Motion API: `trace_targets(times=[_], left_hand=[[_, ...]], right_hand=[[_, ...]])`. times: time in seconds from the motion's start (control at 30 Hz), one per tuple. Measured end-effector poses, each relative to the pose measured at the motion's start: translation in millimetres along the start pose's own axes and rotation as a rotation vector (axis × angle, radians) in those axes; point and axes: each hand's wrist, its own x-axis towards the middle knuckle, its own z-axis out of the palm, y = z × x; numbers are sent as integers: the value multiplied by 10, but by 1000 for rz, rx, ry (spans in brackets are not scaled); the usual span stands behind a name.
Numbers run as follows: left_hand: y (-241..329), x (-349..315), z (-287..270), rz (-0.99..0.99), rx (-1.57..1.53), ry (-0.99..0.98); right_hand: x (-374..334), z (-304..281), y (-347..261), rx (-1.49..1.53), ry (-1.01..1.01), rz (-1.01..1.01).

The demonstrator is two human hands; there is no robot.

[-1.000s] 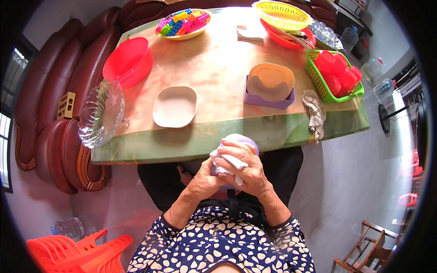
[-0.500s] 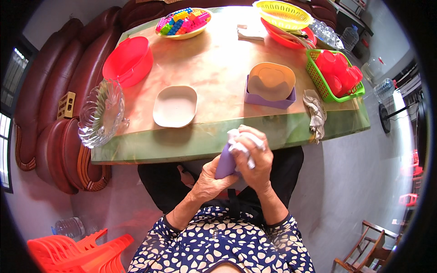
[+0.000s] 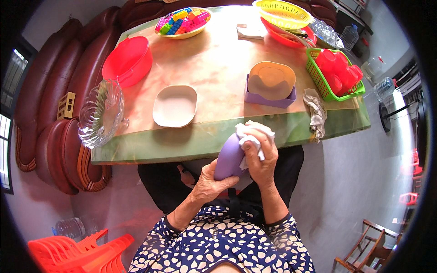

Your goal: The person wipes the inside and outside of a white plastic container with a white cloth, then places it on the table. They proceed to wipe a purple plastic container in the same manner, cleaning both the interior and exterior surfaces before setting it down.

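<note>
At the marbled table's (image 3: 159, 144) six o'clock, the left hand (image 3: 213, 183) clamps its fingers on a purple bowl (image 3: 229, 157) while the right hand (image 3: 264, 159) bunches a white cloth (image 3: 256, 135) against it, apparently wiping, which calls for steady support.

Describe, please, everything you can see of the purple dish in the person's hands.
The purple dish is plain, smooth and rounded, apparently plastic. It is held steeply tilted, by the near edge of the table. The left hand grips its lower end; the right hand holds a white cloth against its upper right part. Its far side is hidden.
</note>
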Motion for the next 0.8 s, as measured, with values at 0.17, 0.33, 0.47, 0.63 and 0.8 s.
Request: trace_targets(times=[0.17, 0.33, 0.47, 0.63, 0.8], left_hand=[[-18, 52, -26, 9, -17, -63], [202, 171, 6, -66, -162, -98], [161, 215, 2, -158, -109, 3], [-30, 152, -21, -29, -27, 96], [38, 129, -1, -56, -6, 60]], right_hand=[[-75, -49, 123, 175, 16, 217], [40, -108, 108, -50, -11, -132], [70, -18, 100, -100, -104, -259], [-94, 73, -171, -214, -247, -341], [-16, 65, -149, -273, -99, -261]])
